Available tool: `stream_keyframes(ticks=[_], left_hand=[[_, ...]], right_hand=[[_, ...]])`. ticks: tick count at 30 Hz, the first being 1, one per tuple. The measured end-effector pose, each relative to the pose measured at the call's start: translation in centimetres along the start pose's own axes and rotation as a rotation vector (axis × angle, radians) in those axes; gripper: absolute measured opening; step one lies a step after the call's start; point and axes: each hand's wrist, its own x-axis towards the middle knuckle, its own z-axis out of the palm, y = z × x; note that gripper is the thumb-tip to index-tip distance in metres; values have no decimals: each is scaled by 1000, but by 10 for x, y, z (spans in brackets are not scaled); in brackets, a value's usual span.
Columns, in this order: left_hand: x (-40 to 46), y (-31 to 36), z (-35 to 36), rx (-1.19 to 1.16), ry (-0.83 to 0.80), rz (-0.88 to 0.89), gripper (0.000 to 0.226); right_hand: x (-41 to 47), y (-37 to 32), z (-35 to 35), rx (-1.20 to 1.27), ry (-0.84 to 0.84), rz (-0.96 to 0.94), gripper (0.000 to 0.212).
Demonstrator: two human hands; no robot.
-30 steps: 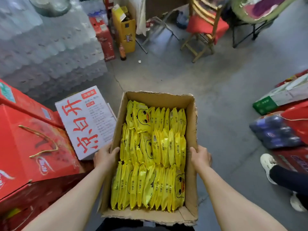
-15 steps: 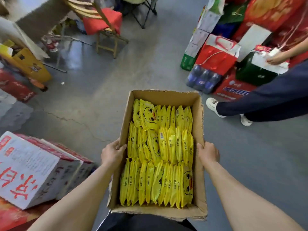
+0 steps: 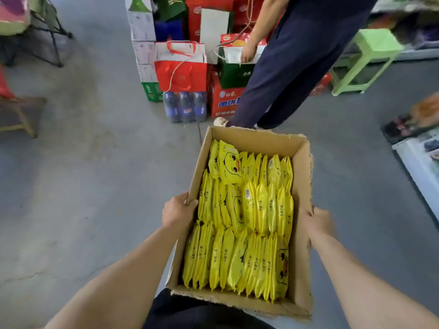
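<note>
Both hands grip an open cardboard box of yellow snack packets, left hand on its left wall, blurred right hand seemingly on its right.

Yellow duck-faced packets, brown carton
</note>
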Motion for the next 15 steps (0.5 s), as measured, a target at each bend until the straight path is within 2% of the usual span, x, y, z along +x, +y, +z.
stream_keyframes(ticks=[4, 7, 12, 14, 15], left_hand=[[52, 71, 31, 86, -129, 125, 16], [87, 129, 57, 184, -197, 220, 16], [122, 231, 107, 302, -242, 375, 15], [128, 246, 107, 343, -243, 368, 15], [136, 281, 138, 356, -271, 401, 18]], right_hand=[[35, 6, -36, 105, 67, 159, 24], [61, 11, -63, 154, 131, 207, 27], [106, 20, -105, 253, 250, 308, 30], [113, 12, -107, 252, 243, 280, 37], [138, 23, -127, 286, 270, 335, 35]])
